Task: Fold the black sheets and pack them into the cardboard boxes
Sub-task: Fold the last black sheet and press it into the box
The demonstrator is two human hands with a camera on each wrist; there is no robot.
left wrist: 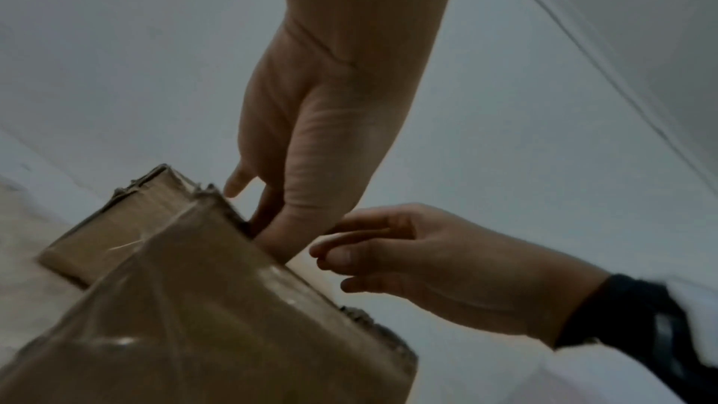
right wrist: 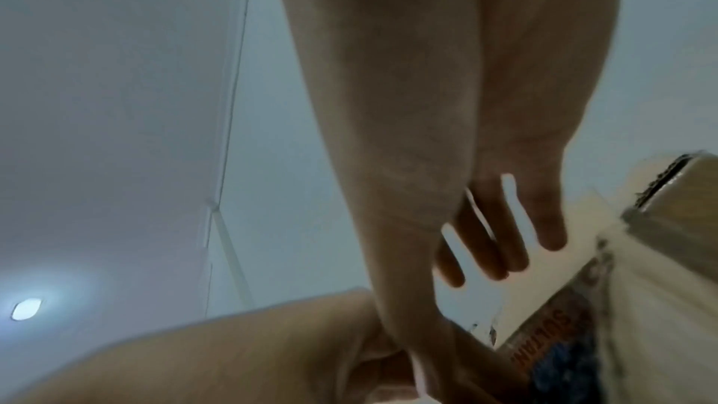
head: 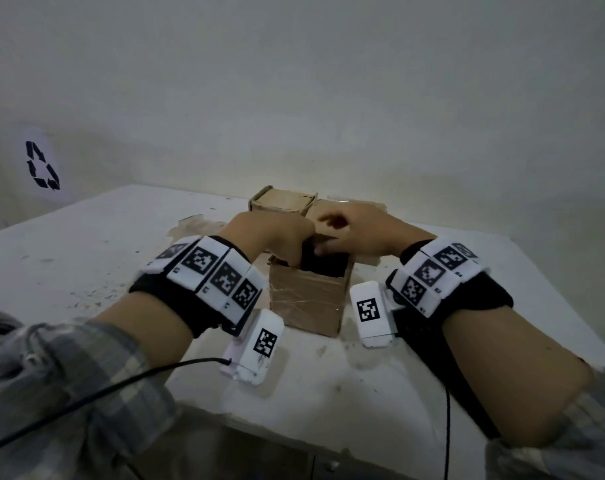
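An open cardboard box (head: 308, 299) stands mid-table with a black sheet (head: 328, 266) stuffed inside it. My left hand (head: 282, 237) is at the box's left side. Its fingers (left wrist: 279, 226) point straight down inside the box (left wrist: 217, 303) wall, pushing on the sheet. My right hand (head: 349, 233) hovers over the opening with relaxed, spread fingers (right wrist: 501, 241), and its thumb touches the top of the sheet. It holds nothing. In the left wrist view the right hand (left wrist: 446, 272) sits just beside the left fingers. The sheet's lower part is hidden in the box.
Two more cardboard boxes (head: 282, 200) (head: 349, 209) stand right behind the near one. The white table (head: 86, 244) is scuffed and stained. A white bag with a recycling symbol (head: 43, 164) hangs at the far left. A black cable (head: 121, 386) trails from my left wrist.
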